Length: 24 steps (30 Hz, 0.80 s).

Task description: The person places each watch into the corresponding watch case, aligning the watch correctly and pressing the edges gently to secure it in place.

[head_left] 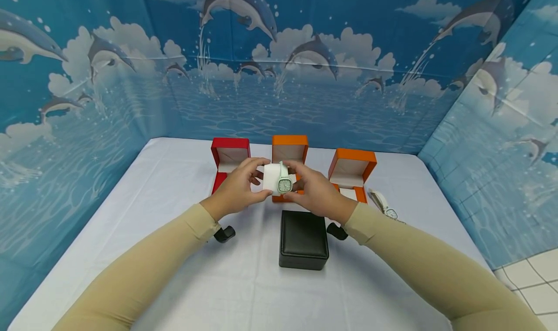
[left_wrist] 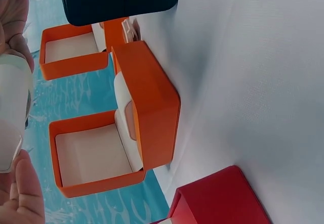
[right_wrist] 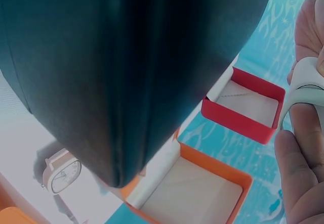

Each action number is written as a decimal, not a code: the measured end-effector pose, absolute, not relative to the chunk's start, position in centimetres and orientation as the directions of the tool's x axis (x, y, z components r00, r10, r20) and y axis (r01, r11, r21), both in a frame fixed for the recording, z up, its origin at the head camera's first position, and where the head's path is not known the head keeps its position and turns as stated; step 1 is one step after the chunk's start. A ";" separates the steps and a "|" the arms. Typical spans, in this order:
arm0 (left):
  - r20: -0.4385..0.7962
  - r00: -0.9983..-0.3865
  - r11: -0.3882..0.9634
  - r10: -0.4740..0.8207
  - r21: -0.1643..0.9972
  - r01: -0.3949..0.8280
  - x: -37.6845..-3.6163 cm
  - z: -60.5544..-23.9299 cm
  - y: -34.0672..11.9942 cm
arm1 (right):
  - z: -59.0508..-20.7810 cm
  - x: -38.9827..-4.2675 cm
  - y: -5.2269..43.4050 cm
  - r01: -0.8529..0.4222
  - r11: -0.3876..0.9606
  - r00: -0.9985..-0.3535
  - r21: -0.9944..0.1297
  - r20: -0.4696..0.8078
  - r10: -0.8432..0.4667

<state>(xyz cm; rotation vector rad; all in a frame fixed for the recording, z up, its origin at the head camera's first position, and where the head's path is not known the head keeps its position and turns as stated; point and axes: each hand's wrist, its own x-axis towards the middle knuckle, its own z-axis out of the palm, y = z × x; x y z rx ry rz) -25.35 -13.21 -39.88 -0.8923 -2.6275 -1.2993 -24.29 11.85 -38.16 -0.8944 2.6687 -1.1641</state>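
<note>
Both hands hold up a white cushion (head_left: 271,178) with a pale green watch (head_left: 284,183) wrapped round it, above the middle orange box (head_left: 289,152). My left hand (head_left: 242,184) grips the cushion's left side, and my right hand (head_left: 310,189) pinches the watch strap on the right. In the left wrist view the cushion (left_wrist: 11,113) shows at the left edge beside the open orange box (left_wrist: 142,118). In the right wrist view the strap (right_wrist: 306,82) lies between my fingers.
A closed black box (head_left: 303,240) sits just below the hands. An open red box (head_left: 228,159) and a second open orange box (head_left: 352,172) stand on the white table (head_left: 174,253). Another watch (head_left: 383,205) lies at the right. Dolphin-print walls surround the table.
</note>
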 end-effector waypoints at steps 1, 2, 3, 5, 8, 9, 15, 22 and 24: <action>0.316 -0.827 0.471 0.465 0.703 0.533 -25.3 -39.9 -13.2 | -38.2 -24.3 11.9 -0.477 0.540 -0.824 -0.694 0.139 -0.549; 0.318 -0.827 0.470 0.464 0.704 0.533 -25.3 -39.9 -13.2 | -38.1 -24.2 11.9 -0.478 0.544 -0.825 -0.690 0.140 -0.548; 0.319 -0.827 0.468 0.462 0.705 0.533 -25.3 -39.9 -13.1 | -38.1 -24.2 11.9 -0.482 0.545 -0.824 -0.686 0.143 -0.548; 0.321 -0.828 0.465 0.460 0.707 0.532 -25.3 -39.9 -13.1 | -38.1 -24.2 12.0 -0.493 0.545 -0.820 -0.679 0.152 -0.552; 0.322 -0.829 0.454 0.456 0.717 0.528 -25.3 -39.9 -13.0 | -37.9 -24.0 12.1 -0.503 0.545 -0.817 -0.670 0.163 -0.553; 0.322 -0.830 0.451 0.455 0.721 0.527 -25.3 -40.0 -13.0 | -37.9 -24.0 12.1 -0.505 0.545 -0.816 -0.669 0.165 -0.554; 0.322 -0.837 0.447 0.444 0.730 0.517 -25.4 -40.1 -12.9 | -37.8 -23.9 12.0 -0.499 0.542 -0.818 -0.676 0.161 -0.552; 0.328 -0.840 0.445 0.431 0.733 0.515 -25.3 -40.1 -12.6 | -37.7 -23.8 12.1 -0.462 0.544 -0.832 -0.701 0.130 -0.539; 0.331 -0.842 0.450 0.427 0.730 0.515 -25.2 -40.1 -12.6 | -37.6 -23.8 12.1 -0.451 0.549 -0.838 -0.704 0.122 -0.532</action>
